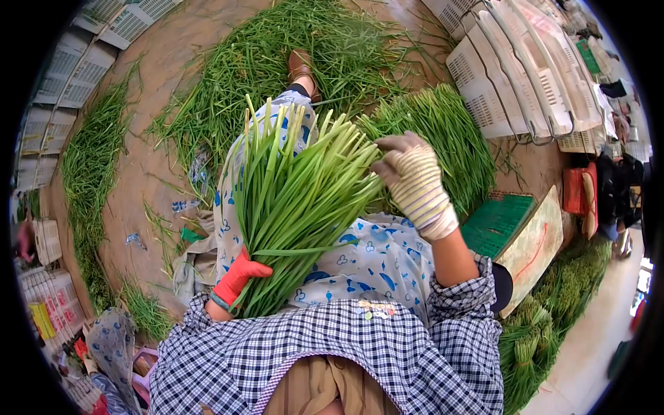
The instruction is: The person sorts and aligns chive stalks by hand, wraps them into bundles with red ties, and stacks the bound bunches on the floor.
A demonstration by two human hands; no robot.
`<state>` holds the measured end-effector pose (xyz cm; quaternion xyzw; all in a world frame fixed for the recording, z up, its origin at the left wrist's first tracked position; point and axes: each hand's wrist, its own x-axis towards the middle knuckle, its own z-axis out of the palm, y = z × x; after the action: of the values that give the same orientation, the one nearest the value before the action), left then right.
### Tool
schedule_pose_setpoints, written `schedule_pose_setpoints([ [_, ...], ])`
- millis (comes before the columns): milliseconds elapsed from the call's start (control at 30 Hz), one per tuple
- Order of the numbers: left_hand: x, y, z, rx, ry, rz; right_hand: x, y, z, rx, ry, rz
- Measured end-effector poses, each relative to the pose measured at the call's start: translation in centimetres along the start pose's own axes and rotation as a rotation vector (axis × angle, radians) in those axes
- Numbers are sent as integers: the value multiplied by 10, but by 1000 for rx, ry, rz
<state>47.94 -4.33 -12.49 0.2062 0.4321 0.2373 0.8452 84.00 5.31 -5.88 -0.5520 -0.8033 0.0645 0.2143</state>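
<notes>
A thick bunch of garlic chives rests over my lap, its pale cut ends fanned out away from me. My left hand, in a red glove, is wrapped round the leafy lower part of the bunch, thumb on top. At the right edge of the pale ends is my right hand, in a cream striped glove, its fingers bent but apart. Whether its fingertips touch the outer stems I cannot tell. Beneath the bunch lies a blue-patterned plastic apron across my legs.
A pile of chives lies right of my leg, and loose leaves cover the floor ahead. White plastic crates stand at the right, others at the left. Near my right elbow are a green board and tied bundles.
</notes>
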Motion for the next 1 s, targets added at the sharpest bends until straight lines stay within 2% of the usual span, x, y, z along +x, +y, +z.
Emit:
schedule_pose_setpoints([
  [33,-2,1,6,-53,4,15,7,1,-8,74,29,5],
  [133,-5,-4,8,-214,-31,23,40,3,-57,-37,83,10],
  [200,-7,-3,13,-277,-46,11,62,5,-82,607,276,158],
  [267,-9,-1,17,-334,-60,-6,84,9,-122,846,354,154],
  [300,-8,0,20,-368,-85,-14,99,8,-126,910,427,221],
  [333,-8,1,20,-402,-111,-18,100,10,-124,908,435,215],
  [400,-8,-2,15,-417,-150,5,99,18,-109,282,77,100],
  [433,-7,-2,15,-420,-158,-8,93,13,-91,213,78,-93],
  [467,-6,-4,16,-428,-164,-24,83,7,-80,63,-192,-49],
  [533,-11,8,33,-430,-135,-38,62,-21,-48,-94,-269,-125],
  [600,-10,11,35,-396,-108,-41,39,-28,-15,-196,-108,-196],
  [700,-9,11,40,-398,-127,8,13,-50,-9,-358,59,-139],
  [733,-9,10,40,-403,-124,8,5,-56,-5,-355,55,-143],
  [800,-9,7,39,-409,-69,-24,-11,-64,5,-497,229,-160],
  [867,-10,9,42,-394,-83,-16,-21,-72,14,-498,205,-165],
  [933,-10,10,43,-370,-95,-4,-14,-90,0,-144,111,-436],
  [967,-10,10,42,-378,-95,1,-3,-95,-13,-144,116,-434],
  [1000,-11,9,42,-386,-95,6,16,-97,-33,191,59,-430],
])
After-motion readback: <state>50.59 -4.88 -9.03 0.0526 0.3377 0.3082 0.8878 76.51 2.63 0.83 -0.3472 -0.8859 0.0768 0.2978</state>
